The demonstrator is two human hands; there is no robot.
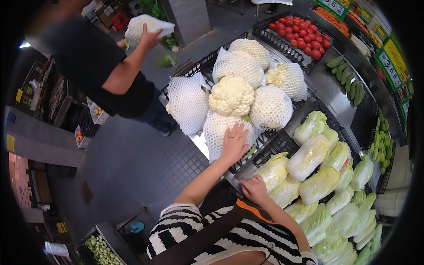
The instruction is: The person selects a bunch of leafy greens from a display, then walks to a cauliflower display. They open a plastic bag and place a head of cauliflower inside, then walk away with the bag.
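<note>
My left hand (234,141) lies palm down, fingers spread, on a cauliflower in white foam netting (218,127) at the crate's near corner. Just beyond it sits a bare cauliflower (231,96) atop several netted ones. My right hand (255,189) rests at the metal edge of the display stand (233,179), beside a wrapped napa cabbage (273,170); whether its fingers grip the edge cannot be made out. Another netted cauliflower (195,102) leans over the crate's left side, and one more (272,107) lies at the right.
A person in a dark shirt (96,59) stands at left, holding a netted cauliflower (144,29). Wrapped napa cabbages (319,185) fill the right side. Beyond are a tomato crate (299,34), cucumbers (346,79) and a pillar (188,20). Tiled floor (132,165) lies left.
</note>
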